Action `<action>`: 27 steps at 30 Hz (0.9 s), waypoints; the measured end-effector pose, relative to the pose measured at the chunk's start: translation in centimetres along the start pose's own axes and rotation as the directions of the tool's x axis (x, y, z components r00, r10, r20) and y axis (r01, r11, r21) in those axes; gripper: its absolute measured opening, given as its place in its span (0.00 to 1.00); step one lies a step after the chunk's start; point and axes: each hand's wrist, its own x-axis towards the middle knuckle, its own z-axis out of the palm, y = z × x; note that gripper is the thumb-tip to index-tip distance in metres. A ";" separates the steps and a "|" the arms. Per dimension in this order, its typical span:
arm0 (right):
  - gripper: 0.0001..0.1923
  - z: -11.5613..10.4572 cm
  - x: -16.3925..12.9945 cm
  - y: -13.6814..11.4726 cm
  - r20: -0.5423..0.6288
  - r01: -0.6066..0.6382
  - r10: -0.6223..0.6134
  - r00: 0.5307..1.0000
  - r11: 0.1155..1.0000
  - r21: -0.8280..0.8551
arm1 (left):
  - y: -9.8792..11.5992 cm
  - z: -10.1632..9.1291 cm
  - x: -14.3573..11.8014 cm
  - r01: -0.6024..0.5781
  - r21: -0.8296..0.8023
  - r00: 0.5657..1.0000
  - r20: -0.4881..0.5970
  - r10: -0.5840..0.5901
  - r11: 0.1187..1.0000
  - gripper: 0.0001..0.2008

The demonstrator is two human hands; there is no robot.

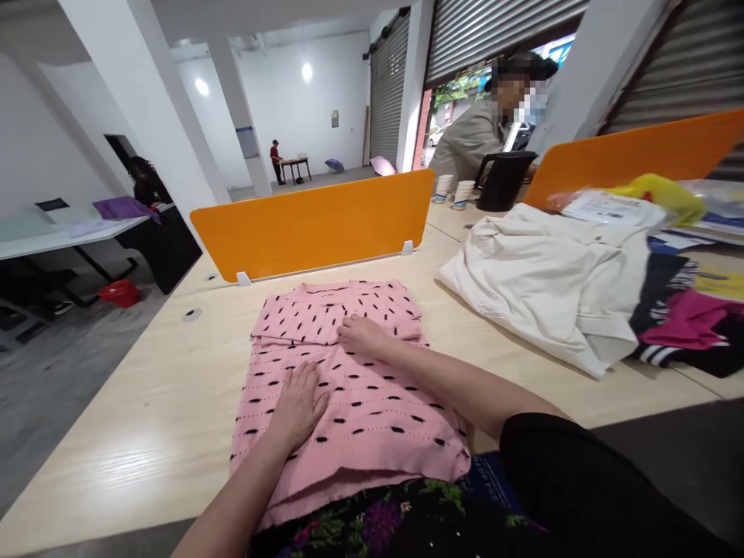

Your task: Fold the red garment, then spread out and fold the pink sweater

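One pink knit sweater (349,403) with black dashes, laid flat on the wooden table (133,418) directly in front of me, partly folded: a top section doubled over the body.

My left hand (297,404) lies flat on the sweater's lower body, palm down, fingers spread, gripping nothing. My right hand (363,335) rests flat farther up, fingers extended onto the edge of the folded top section; also open, pressing rather than holding. Sweater lies under both palms, its near hem hanging over the table edge toward me.

Count: one sweater, two hands on it. One cream garment (552,287) heaped to the right, well apart from the sweater. Two orange dividers (314,225) behind. Two stacks of paper cups (455,191) beside one black kettle (504,180). One seated person (477,132) beyond the divider.
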 end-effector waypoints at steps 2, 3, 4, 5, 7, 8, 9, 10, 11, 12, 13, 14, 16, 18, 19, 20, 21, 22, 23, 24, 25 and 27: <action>0.13 0.0 0.9 1.2 0.023 0.002 -0.003 1.000 1.000 0.025 | -0.2 -0.1 -0.3 0.023 0.005 1.000 0.015 -0.023 1.000 0.21; 0.13 -0.2 1.0 1.6 0.028 0.007 -0.008 1.000 0.999 0.049 | -0.2 -0.2 -0.4 0.030 0.013 0.999 0.022 -0.031 0.999 0.22; 0.12 -0.3 0.9 1.8 0.021 0.016 -0.017 1.000 0.998 0.064 | -0.1 -0.3 -0.5 0.036 0.022 0.999 0.027 -0.036 0.999 0.22; 0.11 -0.4 0.8 1.7 0.009 0.028 -0.028 1.000 0.997 0.066 | 0.0 -0.3 -0.5 0.038 0.031 0.999 0.029 -0.039 0.999 0.22; 0.07 -0.3 0.7 0.9 -0.007 0.033 -0.033 0.999 0.996 0.078 | 0.1 -0.4 -0.4 0.039 0.043 0.999 0.026 -0.040 0.998 0.21; 0.05 -0.1 0.8 0.3 -0.010 0.012 -0.011 1.000 0.994 0.104 | 0.2 -0.5 -0.4 0.037 0.046 0.999 0.023 -0.038 0.998 0.21; 0.04 0.1 1.0 -0.3 -0.008 -0.020 0.022 1.000 0.990 0.141 | 0.2 -0.5 -0.3 0.036 0.047 0.999 0.020 -0.037 0.998 0.21; 0.06 0.2 1.3 -0.6 -0.001 -0.056 0.057 0.998 0.981 0.186 | 0.2 -0.5 -0.3 0.036 0.047 0.999 0.017 -0.036 0.998 0.21; 0.07 0.2 1.6 -0.6 0.007 -0.090 0.090 0.996 0.969 0.230 | 0.2 -0.6 -0.3 0.035 0.047 0.999 0.013 -0.035 0.998 0.21; 0.07 0.0 1.9 -0.3 0.011 -0.116 0.118 0.993 0.957 0.267 | 0.2 -0.6 -0.3 0.032 0.046 0.999 0.009 -0.033 0.998 0.21; 0.07 -0.4 2.1 0.4 0.012 -0.135 0.138 0.990 0.946 0.296 | 0.1 -0.6 -0.3 0.030 0.044 1.000 0.005 -0.030 0.999 0.21; 0.08 -0.9 2.2 1.2 0.010 -0.149 0.154 0.988 0.936 0.320 | 0.1 -0.5 -0.3 0.028 0.043 1.000 0.003 -0.028 0.999 0.21; 0.10 -2.1 1.9 3.3 0.006 -0.180 0.193 0.981 0.901 0.396 | 0.0 -0.3 -0.5 0.032 0.043 0.999 0.009 -0.032 0.999 0.21; 0.14 -3.1 1.1 5.0 0.019 -0.202 0.221 0.975 0.848 0.491 | -0.1 -0.1 -0.6 0.038 0.044 0.999 0.018 -0.039 0.998 0.20; 0.15 -3.4 0.6 5.5 0.050 -0.199 0.206 0.977 0.805 0.558 | -0.2 -0.1 -0.7 0.036 0.042 0.999 0.016 -0.036 0.998 0.20; 0.15 -3.5 0.2 5.8 0.093 -0.189 0.169 0.981 0.750 0.634 | -0.2 -0.1 -0.7 0.028 0.038 1.000 0.006 -0.028 0.999 0.20; 0.15 -3.4 -0.2 5.7 0.137 -0.186 0.127 0.982 0.688 0.701 | -0.3 -0.3 -0.5 0.015 0.029 1.000 -0.007 -0.014 0.999 0.19; 0.14 -3.3 -0.5 5.5 0.173 -0.195 0.098 0.980 0.641 0.742 | -0.4 -0.6 -0.2 0.007 0.017 1.000 -0.022 -0.007 1.000 0.19; 0.13 -3.1 -0.7 5.2 0.199 -0.213 0.092 0.976 0.616 0.758 | -0.5 -0.9 0.3 0.016 0.004 0.999 -0.030 -0.016 1.000 0.18; 0.13 -2.9 -0.7 4.7 0.213 -0.239 0.116 0.970 0.616 0.751 | -0.6 -1.4 1.1 0.043 -0.009 0.999 -0.031 -0.044 0.999 0.18; 0.12 -2.8 -0.7 4.1 0.213 -0.269 0.166 0.963 0.637 0.722 | -0.7 -1.8 2.0 0.076 -0.017 0.997 -0.026 -0.076 0.997 0.17; 0.10 -2.8 -0.4 2.9 0.172 -0.300 0.251 0.953 0.679 0.670 | -0.9 -2.6 4.2 0.112 -0.004 0.994 -0.013 -0.113 0.994 0.16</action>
